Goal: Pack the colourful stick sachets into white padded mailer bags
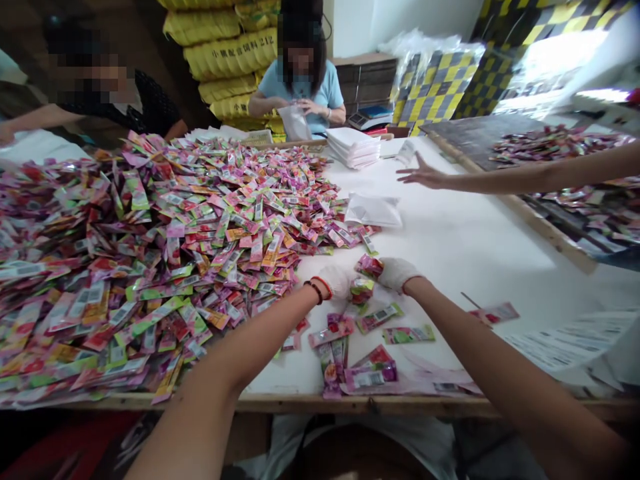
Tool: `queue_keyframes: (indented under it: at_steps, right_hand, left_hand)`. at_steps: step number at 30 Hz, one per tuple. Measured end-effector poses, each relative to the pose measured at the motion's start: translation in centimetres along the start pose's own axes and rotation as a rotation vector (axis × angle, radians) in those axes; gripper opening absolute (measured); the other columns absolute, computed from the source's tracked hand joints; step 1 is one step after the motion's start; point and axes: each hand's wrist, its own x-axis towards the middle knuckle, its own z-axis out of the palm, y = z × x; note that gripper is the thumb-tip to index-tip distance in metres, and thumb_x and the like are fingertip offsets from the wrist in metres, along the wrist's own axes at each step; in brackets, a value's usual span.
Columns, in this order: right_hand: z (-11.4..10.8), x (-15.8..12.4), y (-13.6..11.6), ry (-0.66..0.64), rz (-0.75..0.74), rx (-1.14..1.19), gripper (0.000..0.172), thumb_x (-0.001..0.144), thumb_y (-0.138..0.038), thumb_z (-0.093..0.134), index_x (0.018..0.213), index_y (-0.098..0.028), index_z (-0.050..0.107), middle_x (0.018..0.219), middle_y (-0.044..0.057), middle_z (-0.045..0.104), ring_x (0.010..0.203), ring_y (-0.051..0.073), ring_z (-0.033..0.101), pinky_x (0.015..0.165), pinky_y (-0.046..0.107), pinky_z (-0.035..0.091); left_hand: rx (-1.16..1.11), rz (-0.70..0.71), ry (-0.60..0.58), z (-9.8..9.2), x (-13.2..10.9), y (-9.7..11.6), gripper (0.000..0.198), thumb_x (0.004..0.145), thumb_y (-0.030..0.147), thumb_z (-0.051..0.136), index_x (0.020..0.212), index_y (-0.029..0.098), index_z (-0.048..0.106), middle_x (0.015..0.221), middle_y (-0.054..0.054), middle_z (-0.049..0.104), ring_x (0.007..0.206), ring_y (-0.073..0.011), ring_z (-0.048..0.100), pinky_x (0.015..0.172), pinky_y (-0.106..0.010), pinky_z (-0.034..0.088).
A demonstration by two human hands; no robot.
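My left hand [336, 283], in a white glove with a beaded bracelet at the wrist, has its fingers curled beside a few green and pink packets [361, 291]; what it holds, if anything, is hidden. Close by on the right, my gloved right hand [399, 274] is closed on pink packets [370, 266]. Below both hands, loose packets [380, 317] lie scattered on the white tabletop [450, 260]. A large heap of small colourful packets [200, 227] covers the left side of the table, reaching close to my left hand.
A filled white bag [373, 210] lies beyond my hands, with stacked white bags [354, 147] behind it. Another person's arm [520, 179] reaches in from the right. One person [310, 87] handles a bag across the table; another [110, 100] is at far left. Printed sheets [570, 339] lie right.
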Motion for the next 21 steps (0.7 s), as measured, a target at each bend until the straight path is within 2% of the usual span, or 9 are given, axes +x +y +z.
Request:
queue_keyframes:
  at_steps: [3, 6, 11, 14, 17, 19, 21]
  right_hand:
    - [0.1, -0.3, 0.1, -0.007, 0.000, 0.014, 0.033, 0.075, -0.041, 0.057, 0.090, -0.015, 0.070, 0.088, 0.016, 0.071, 0.078, 0.026, 0.065, 0.063, 0.030, 0.042]
    - [0.5, -1.2, 0.1, 0.033, -0.024, 0.038, 0.029, 0.072, -0.040, 0.059, 0.087, -0.016, 0.069, 0.088, 0.015, 0.071, 0.079, 0.026, 0.065, 0.064, 0.030, 0.042]
    - [1.6, -2.7, 1.3, 0.191, 0.002, 0.104, 0.033, 0.076, -0.040, 0.055, 0.099, -0.016, 0.062, 0.100, 0.015, 0.068, 0.088, 0.026, 0.062, 0.070, 0.030, 0.041]
    - [2.0, -2.9, 2.5, 0.205, 0.037, 0.165, 0.036, 0.080, -0.042, 0.052, 0.107, -0.018, 0.058, 0.100, 0.011, 0.068, 0.084, 0.022, 0.062, 0.069, 0.028, 0.042]
    - [2.2, -2.8, 3.2, 0.185, 0.036, 0.175, 0.045, 0.075, -0.045, 0.060, 0.111, -0.018, 0.056, 0.102, 0.011, 0.068, 0.084, 0.024, 0.062, 0.069, 0.029, 0.041]
    - [2.2, -2.7, 3.3, 0.168, 0.025, 0.136, 0.050, 0.072, -0.047, 0.062, 0.113, -0.019, 0.055, 0.100, 0.013, 0.067, 0.083, 0.026, 0.062, 0.067, 0.031, 0.040]
    - [2.1, -2.7, 3.0, 0.145, 0.017, 0.087, 0.046, 0.072, -0.047, 0.060, 0.109, -0.019, 0.056, 0.095, 0.014, 0.067, 0.078, 0.027, 0.061, 0.063, 0.032, 0.038]
  left_hand:
    - [0.102, -0.030, 0.068, 0.2, 0.2, -0.6, 0.037, 0.081, 0.044, 0.051, 0.105, 0.020, 0.067, 0.101, -0.014, 0.067, 0.092, -0.0279, 0.062, 0.080, -0.036, 0.045]
    - [0.123, -0.097, 0.140, 0.3, 0.2, -1.6, 0.038, 0.084, 0.043, 0.046, 0.102, 0.018, 0.067, 0.100, -0.014, 0.067, 0.096, -0.0291, 0.061, 0.083, -0.039, 0.043]
    - [0.130, -0.256, 0.229, 0.2, -0.4, -3.5, 0.043, 0.087, 0.049, 0.041, 0.115, 0.022, 0.058, 0.104, -0.011, 0.066, 0.092, -0.0247, 0.063, 0.074, -0.032, 0.044]
    - [0.175, -0.316, 0.252, -0.4, -1.2, -4.1, 0.029, 0.087, 0.033, 0.047, 0.108, 0.017, 0.059, 0.097, -0.014, 0.066, 0.093, -0.0251, 0.061, 0.080, -0.036, 0.041]
    - [0.214, -0.279, 0.270, -1.7, -1.8, -4.5, 0.020, 0.086, 0.015, 0.043, 0.094, 0.012, 0.062, 0.098, -0.018, 0.064, 0.103, -0.0276, 0.056, 0.091, -0.043, 0.035]
    - [0.134, -0.277, 0.361, -2.8, -2.0, -5.0, 0.020, 0.085, 0.014, 0.045, 0.095, 0.012, 0.062, 0.103, -0.018, 0.063, 0.107, -0.0283, 0.054, 0.094, -0.045, 0.034]
    - [-0.094, -0.274, 0.469, -3.6, -2.4, -5.6, 0.024, 0.080, 0.017, 0.053, 0.102, 0.014, 0.060, 0.108, -0.015, 0.062, 0.108, -0.0272, 0.054, 0.095, -0.043, 0.037]
